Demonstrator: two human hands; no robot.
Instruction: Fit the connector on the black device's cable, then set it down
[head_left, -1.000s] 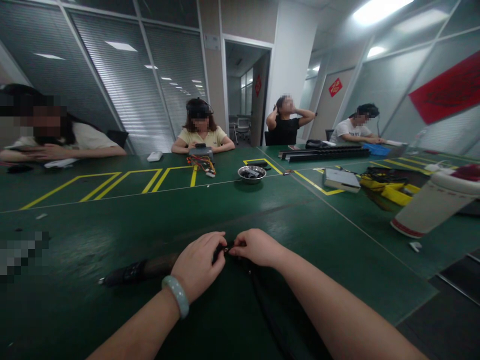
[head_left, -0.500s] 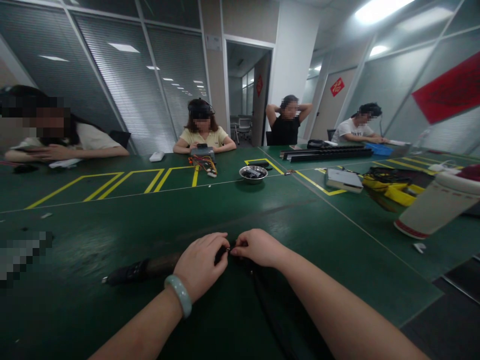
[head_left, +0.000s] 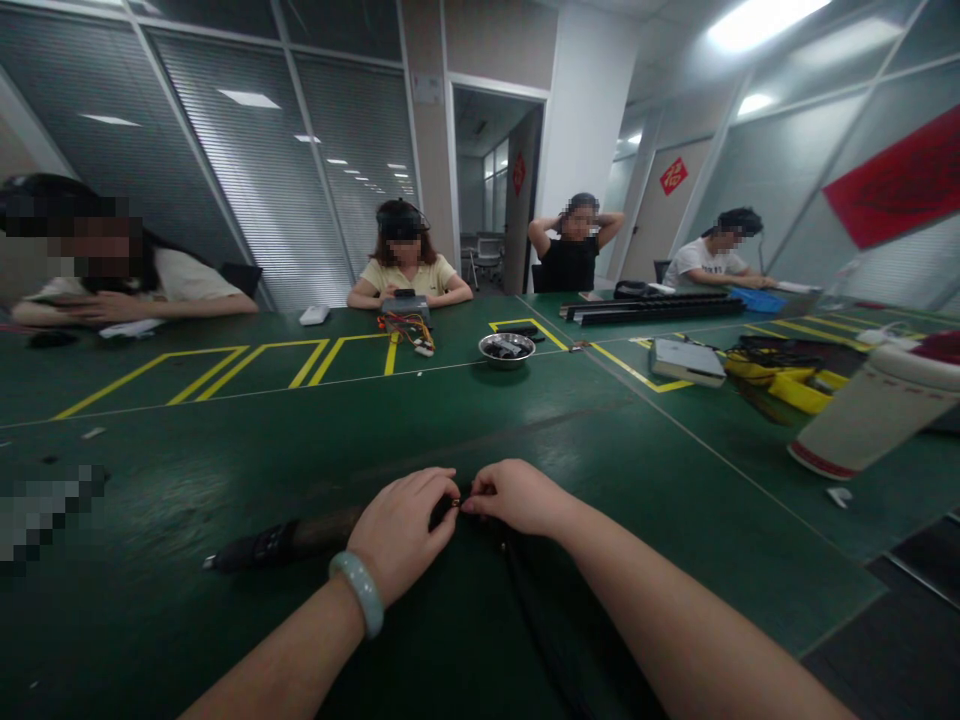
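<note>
A long, dark, roughly cylindrical thing [head_left: 322,535] lies on the green table, with a small silver tip at its left end. My left hand [head_left: 401,530], a pale green bangle on its wrist, is closed over its right end, thumb and fingers pinched around a dark part. At those fingertips shows a tiny shiny metal piece [head_left: 456,503]. Right beside it my right hand [head_left: 517,500] is closed in a pinch, its fingertips meeting the metal piece; what they hold is mostly hidden. A black strap-like strip [head_left: 529,600] runs from below my right hand towards the table's near edge.
Beyond my hands stands a metal bowl [head_left: 507,350] of dark pieces. Coloured wires [head_left: 409,328] lie farther back. At right are a white box [head_left: 687,361], a yellow-and-black bundle [head_left: 795,375] and a tilted pale cup [head_left: 870,410]. Several people sit across the table.
Both hands stay nearly in place, still pinching close together. The metal piece between the fingertips shows slightly more, with only a tiny shift of the fingers.
</note>
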